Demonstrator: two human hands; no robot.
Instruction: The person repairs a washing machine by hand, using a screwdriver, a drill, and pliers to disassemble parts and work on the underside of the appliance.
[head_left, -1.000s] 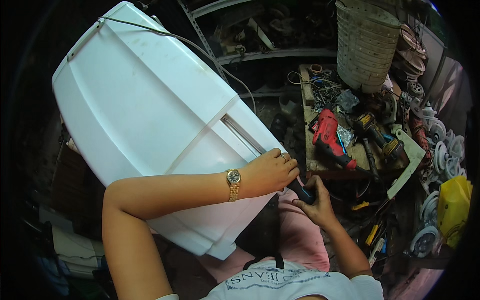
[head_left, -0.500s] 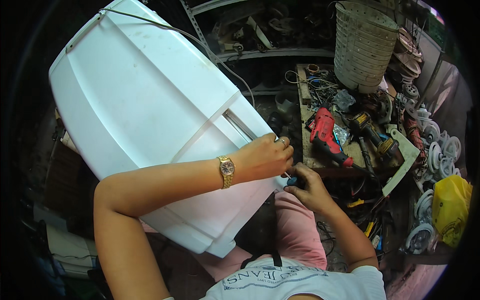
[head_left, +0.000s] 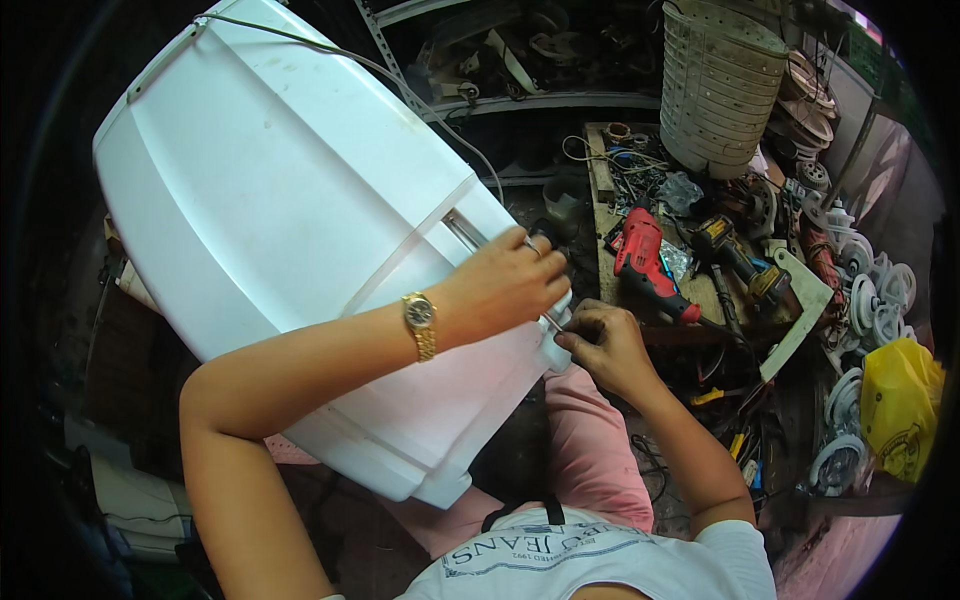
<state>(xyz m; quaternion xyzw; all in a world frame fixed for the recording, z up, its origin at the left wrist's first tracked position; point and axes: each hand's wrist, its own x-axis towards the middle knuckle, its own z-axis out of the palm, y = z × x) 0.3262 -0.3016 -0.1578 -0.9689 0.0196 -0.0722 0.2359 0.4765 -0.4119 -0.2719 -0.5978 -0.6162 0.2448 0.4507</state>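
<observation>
The right hand (head_left: 612, 345), just right of the frame's centre, pinched a thin metal shaft (head_left: 552, 322) between its thumb and fingers; any handle at the back of it was hidden in the palm. The left hand (head_left: 508, 275) lay across the middle of the frame with its fingers curled down close together, and whether they gripped anything beneath could not be told. A gold watch (head_left: 420, 325) circled that wrist.

Under both hands was the large white shell (head_left: 270, 200), slanting from the upper left of the frame to the centre, with a narrow slot (head_left: 462, 230) running toward the left hand. A second earlier the hands had been lower, and a dark handle with a blue part had shown at the right hand; now they had shifted up and leftward, and the handle was out of sight. That suggested the grip was being adjusted while work went on at the shell's edge.

Farther out, at the upper right, the desk (head_left: 708, 295) carried a red drill (head_left: 638, 248), a yellow-and-black power tool (head_left: 740, 255) and a tall pale bucket (head_left: 718, 100). A yellow bag (head_left: 903, 405) sat at the far right edge.
</observation>
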